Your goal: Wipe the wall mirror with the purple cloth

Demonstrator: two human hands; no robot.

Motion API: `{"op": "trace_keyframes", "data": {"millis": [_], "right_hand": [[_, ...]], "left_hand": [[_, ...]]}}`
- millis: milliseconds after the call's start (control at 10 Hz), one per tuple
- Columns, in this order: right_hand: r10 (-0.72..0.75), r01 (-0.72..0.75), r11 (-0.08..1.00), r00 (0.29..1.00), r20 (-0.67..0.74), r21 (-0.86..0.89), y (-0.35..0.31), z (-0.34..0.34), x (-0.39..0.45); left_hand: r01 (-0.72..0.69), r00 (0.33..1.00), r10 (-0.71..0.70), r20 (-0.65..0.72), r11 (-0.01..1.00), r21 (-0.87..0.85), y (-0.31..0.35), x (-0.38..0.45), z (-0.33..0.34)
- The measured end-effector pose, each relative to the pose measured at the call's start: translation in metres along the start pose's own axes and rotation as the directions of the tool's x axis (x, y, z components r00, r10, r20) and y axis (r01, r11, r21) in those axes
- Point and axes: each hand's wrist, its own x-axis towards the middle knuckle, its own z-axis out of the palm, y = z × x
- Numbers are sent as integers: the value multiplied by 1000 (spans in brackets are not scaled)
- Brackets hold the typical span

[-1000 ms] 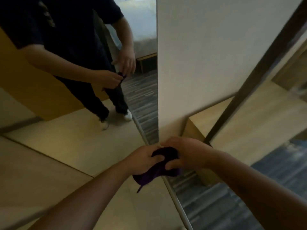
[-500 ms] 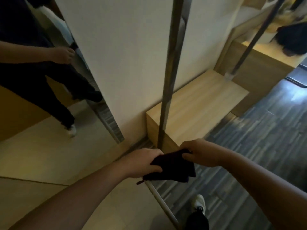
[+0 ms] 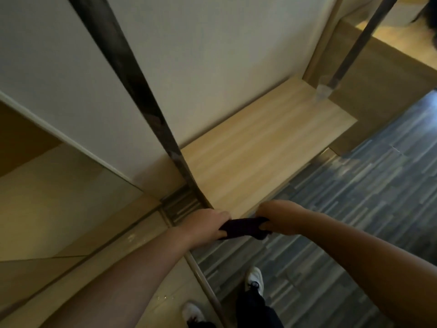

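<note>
The purple cloth is stretched between both my hands at mid-frame, looking very dark. My left hand grips its left end and my right hand grips its right end. The wall mirror fills the lower left, showing a reflected beige floor and wall. Both hands sit to the right of the mirror's edge, apart from the glass.
A low wooden bench stands against the cream wall just beyond my hands. A dark metal post rises from the bench's near corner. Grey striped flooring spreads right. My white shoes show below.
My view has swung right and down, so the person's reflection has left the frame. The cloth has been pulled out longer between my two hands.
</note>
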Motion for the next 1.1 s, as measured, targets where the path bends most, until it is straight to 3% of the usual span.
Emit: {"op": "trace_keyframes", "data": {"millis": [100, 200, 300, 400, 500, 600, 700, 800, 1000, 1100], "right_hand": [[0, 0, 1000, 1000, -6, 29, 26, 8, 37], [19, -18, 1000, 994, -106, 15, 46, 8, 76], [13, -39, 997, 945, -327, -72, 67, 7, 113], [-2, -70, 992, 818, -575, -102, 83, 10, 145], [9, -110, 989, 704, -710, -97, 90, 27, 172], [-41, -58, 986, 830, -556, -159, 94, 58, 184], [-20, -28, 989, 946, -324, -144, 97, 103, 184], [73, -111, 980, 971, -227, -162, 93, 134, 177], [100, -121, 978, 987, -124, -170, 83, 102, 167], [32, -32, 999, 991, -130, -2, 73, 81, 147]], "left_hand": [[43, 996, -39, -81, 998, 46, -13, 35, 20], [119, 985, -105, -137, 987, 103, -36, 72, 36], [181, 963, -137, -232, 967, 182, -60, 117, 34], [279, 893, -163, -420, 932, 232, -79, 153, 28], [330, 857, -177, -485, 910, 252, -97, 174, 47], [297, 904, -169, -392, 909, 292, -110, 184, 91], [331, 943, -333, -29, 920, 209, -112, 180, 135], [374, 918, -394, 39, 895, 244, -103, 169, 149], [443, 889, -457, 31, 875, 197, -86, 160, 117], [453, 891, -453, 8, 890, -43, -73, 129, 108]]}}
